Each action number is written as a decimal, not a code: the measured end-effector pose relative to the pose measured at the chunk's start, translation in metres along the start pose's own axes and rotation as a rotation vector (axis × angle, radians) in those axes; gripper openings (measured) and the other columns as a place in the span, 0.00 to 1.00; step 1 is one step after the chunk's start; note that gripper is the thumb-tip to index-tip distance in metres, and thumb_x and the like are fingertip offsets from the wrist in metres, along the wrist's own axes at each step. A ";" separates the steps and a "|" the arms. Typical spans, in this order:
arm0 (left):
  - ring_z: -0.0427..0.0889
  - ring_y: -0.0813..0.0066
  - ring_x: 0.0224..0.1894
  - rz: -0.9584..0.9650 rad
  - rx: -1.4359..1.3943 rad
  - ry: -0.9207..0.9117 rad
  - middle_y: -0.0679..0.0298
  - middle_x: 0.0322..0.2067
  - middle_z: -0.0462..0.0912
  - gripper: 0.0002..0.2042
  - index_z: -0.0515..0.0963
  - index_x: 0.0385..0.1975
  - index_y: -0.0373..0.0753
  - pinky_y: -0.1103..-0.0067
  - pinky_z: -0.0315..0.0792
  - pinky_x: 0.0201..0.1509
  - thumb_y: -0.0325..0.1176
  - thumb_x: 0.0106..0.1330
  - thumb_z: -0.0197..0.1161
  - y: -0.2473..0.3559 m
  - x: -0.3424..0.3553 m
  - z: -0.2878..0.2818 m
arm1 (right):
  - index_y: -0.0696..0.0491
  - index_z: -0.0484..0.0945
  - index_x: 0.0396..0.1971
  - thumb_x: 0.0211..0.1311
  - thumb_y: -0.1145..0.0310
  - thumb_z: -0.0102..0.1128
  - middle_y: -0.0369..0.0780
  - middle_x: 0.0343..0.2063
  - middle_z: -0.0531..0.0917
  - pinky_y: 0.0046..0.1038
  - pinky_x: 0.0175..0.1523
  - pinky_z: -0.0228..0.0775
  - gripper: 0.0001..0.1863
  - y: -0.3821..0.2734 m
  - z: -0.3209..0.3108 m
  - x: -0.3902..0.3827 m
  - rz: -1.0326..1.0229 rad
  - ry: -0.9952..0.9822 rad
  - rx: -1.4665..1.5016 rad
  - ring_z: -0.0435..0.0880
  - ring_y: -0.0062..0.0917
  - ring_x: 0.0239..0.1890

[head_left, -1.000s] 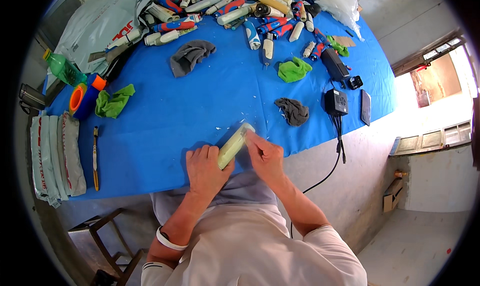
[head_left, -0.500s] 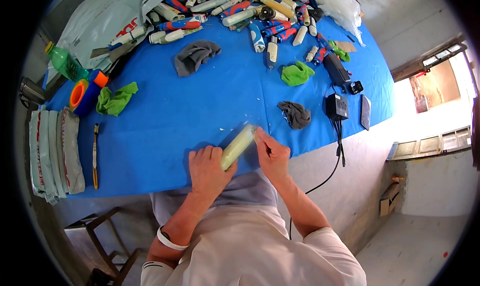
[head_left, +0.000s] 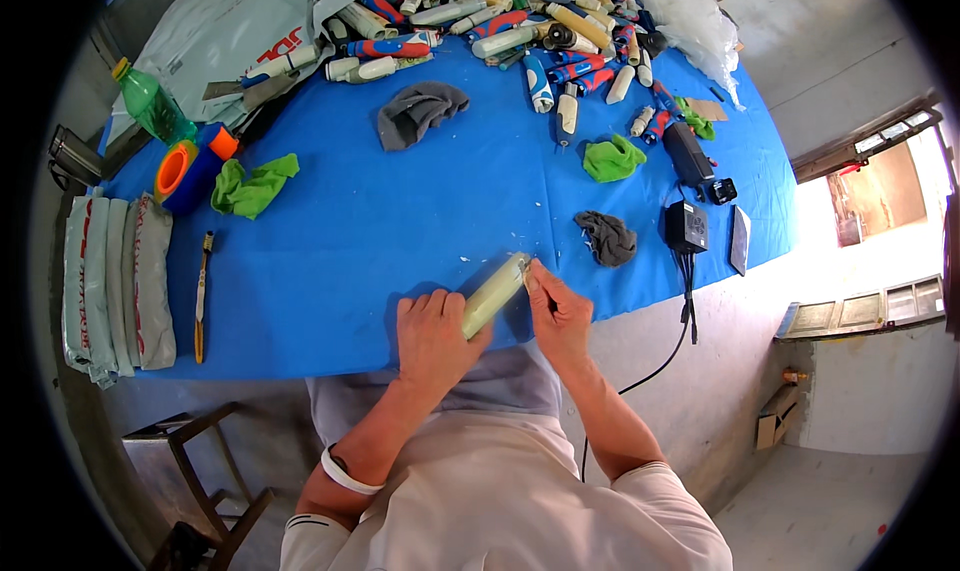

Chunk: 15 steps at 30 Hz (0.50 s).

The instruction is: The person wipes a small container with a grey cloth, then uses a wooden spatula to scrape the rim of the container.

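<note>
My left hand (head_left: pixel 437 343) is wrapped round a pale yellow cylindrical casing (head_left: pixel 492 299) near the table's front edge. The casing slants up to the right, its lower end partly covered by the fingers. At its upper end my right hand (head_left: pixel 560 316) is closed in a pinch, fingertips against the rim. Whatever small part may be between those fingertips is hidden. Small white crumbs (head_left: pixel 466 260) lie on the blue cloth (head_left: pixel 340 271) just beyond the casing.
Several similar casings are heaped at the far side (head_left: pixel 505 41). Grey rags (head_left: pixel 607 239), green rags (head_left: pixel 614 159), a black power adapter (head_left: pixel 686 227) with cables and a phone-like slab (head_left: pixel 739 239) lie right. A brush (head_left: pixel 203 296), grey packets (head_left: pixel 120 291), tape roll (head_left: pixel 178 171) and green bottle (head_left: pixel 152 103) are left.
The whole view has shifted slightly, with the table's things appearing farther right. Both hands keep their hold at the casing, the right fingertips still at its upper end.
</note>
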State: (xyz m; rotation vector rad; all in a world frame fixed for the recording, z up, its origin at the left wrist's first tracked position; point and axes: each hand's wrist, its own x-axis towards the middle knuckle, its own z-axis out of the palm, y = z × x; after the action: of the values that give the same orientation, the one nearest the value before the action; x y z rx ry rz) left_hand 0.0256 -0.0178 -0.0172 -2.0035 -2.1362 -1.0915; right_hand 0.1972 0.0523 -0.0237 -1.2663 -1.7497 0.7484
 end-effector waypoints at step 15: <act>0.76 0.61 0.27 -0.030 0.019 -0.037 0.63 0.24 0.75 0.15 0.73 0.24 0.42 0.66 0.63 0.38 0.41 0.48 0.74 -0.001 -0.001 0.000 | 0.61 0.84 0.51 0.70 0.75 0.64 0.32 0.21 0.79 0.17 0.28 0.65 0.13 -0.003 -0.004 0.000 -0.051 -0.052 -0.077 0.70 0.10 0.23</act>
State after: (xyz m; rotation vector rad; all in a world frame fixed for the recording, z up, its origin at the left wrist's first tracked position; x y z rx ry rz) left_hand 0.0247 -0.0187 -0.0180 -2.0056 -2.1935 -1.0414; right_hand 0.1998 0.0509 -0.0194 -1.2590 -1.8615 0.6960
